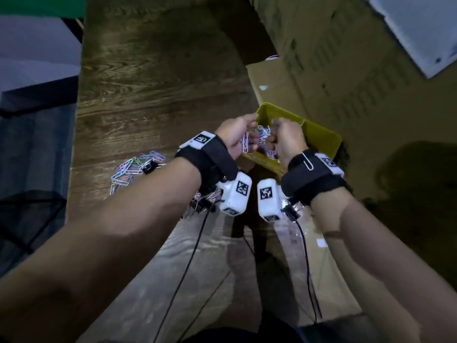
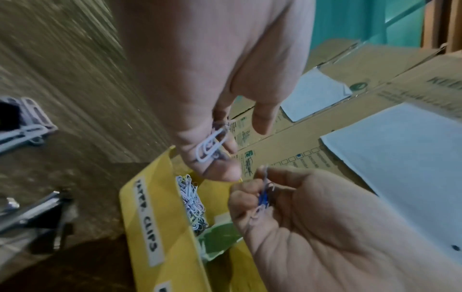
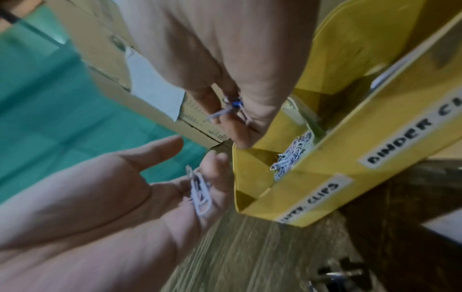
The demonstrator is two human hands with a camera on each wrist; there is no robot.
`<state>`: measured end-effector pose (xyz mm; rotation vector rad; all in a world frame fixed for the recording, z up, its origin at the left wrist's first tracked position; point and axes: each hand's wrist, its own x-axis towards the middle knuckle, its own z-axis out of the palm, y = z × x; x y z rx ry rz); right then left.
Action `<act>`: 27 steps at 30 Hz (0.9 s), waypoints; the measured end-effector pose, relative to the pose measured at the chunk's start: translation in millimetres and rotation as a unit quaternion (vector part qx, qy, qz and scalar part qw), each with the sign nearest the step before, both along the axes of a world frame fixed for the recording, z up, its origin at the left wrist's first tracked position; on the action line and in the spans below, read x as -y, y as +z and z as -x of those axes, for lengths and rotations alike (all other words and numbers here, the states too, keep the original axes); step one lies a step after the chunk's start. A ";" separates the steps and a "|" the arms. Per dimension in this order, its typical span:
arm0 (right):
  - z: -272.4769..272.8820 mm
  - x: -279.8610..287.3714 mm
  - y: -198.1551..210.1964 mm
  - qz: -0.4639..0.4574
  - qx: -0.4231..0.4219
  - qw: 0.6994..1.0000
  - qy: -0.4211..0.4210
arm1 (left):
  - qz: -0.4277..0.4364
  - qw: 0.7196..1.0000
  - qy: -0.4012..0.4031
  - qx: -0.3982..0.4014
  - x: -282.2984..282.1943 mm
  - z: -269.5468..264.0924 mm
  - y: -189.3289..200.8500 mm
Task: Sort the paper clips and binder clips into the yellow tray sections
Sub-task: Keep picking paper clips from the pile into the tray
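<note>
- Left hand (image 1: 236, 134): raised over the near-left corner of the yellow tray (image 1: 321, 137). A white clip (image 2: 211, 145) lies along its fingers (image 2: 220, 168), which are only slightly bent; the thumb stands apart. The right wrist view shows the palm open and turned up.
- Right hand (image 1: 288, 142): just beside the left hand, at its 3 o'clock, above the tray. Thumb and fingertips pinch a small tangle of clips (image 2: 262, 197) that includes a blue piece; whether that piece is a binder clip cannot be told.
- Tray: sits at the counter (image 1: 153, 90) edge, against cardboard boxes (image 1: 346, 70). Labels on its near wall read "BINDER C…" and "…CLIPS"; the rest is cut off or blurred.
- Paper-clip section (image 3: 252, 166): holds a heap of white clips (image 3: 291, 156), directly below both hands.
- Unsorted pile (image 1: 134, 168): coloured paper clips with a black binder clip (image 1: 149, 167) on the counter, at 9 o'clock from the left wrist, well apart from the tray.
- One clip (image 1: 308, 161) is hooked on the right wrist strap (image 1: 311, 177).
</note>
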<state>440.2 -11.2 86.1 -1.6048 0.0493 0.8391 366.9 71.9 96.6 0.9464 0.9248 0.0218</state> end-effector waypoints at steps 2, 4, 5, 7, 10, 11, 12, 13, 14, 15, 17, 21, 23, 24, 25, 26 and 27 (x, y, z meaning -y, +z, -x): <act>-20.7 -0.9 -7.3 0.018 -0.012 0.999 0.039 | 0.013 1.000 0.000 0.002 2.7 -22.2 0.1; -33.8 -1.5 -15.7 0.049 -0.002 0.997 0.055 | 0.021 1.000 0.003 0.001 3.3 -35.3 -0.8; -35.4 -1.9 -18.1 0.074 0.013 0.995 0.062 | 0.014 1.000 -0.005 -0.009 2.8 -38.2 -2.5; -37.5 -4.7 -21.9 0.107 0.029 0.992 0.066 | -0.006 0.999 -0.027 -0.023 0.1 -38.4 -7.6; -34.0 -6.8 -20.0 0.116 0.048 0.986 0.106 | -0.018 0.999 -0.027 0.002 -4.0 -24.3 -9.9; -31.0 -5.6 -18.7 0.109 0.067 0.985 0.113 | -0.029 0.999 -0.025 0.015 -5.3 -16.0 -10.2; -26.7 -5.8 -18.3 0.103 0.099 0.983 0.115 | -0.043 0.998 -0.024 0.025 -5.6 -6.0 -9.3; -19.6 -5.6 -16.3 0.104 0.132 0.978 0.122 | -0.061 0.997 -0.024 0.028 -5.7 6.7 -9.7; -10.5 -6.6 -15.7 0.109 0.170 0.971 0.132 | -0.075 0.996 -0.026 0.032 -4.6 21.8 -10.5; 2.0 -8.7 -16.1 0.112 0.205 0.962 0.144 | -0.094 0.995 -0.033 0.031 -3.7 40.5 -13.5; 32.2 -14.4 -18.0 0.098 0.274 0.942 0.169 | -0.141 0.988 -0.065 0.015 -2.9 85.9 -23.9; 108.4 -25.6 -24.4 0.054 0.394 0.881 0.255 | -0.216 0.973 -0.075 -0.030 -21.3 200.3 -57.0; 147.8 -34.7 -29.8 0.020 0.414 0.847 0.333 | -0.286 0.956 -0.020 -0.070 -39.6 253.4 -63.9; 166.4 -41.3 -33.6 0.006 0.421 0.823 0.380 | -0.340 0.934 -0.002 -0.107 -50.9 276.3 -63.8; 184.0 -49.9 -39.1 0.002 0.431 0.794 0.430 | -0.394 0.906 0.003 -0.151 -62.9 296.0 -63.6; 201.2 -60.3 -46.0 0.010 0.441 0.762 0.475 | -0.437 0.878 -0.003 -0.196 -76.9 313.1 -64.0; 217.4 -71.6 -54.5 0.026 0.446 0.732 0.514 | -0.467 0.852 -0.019 -0.235 -91.3 326.8 -66.0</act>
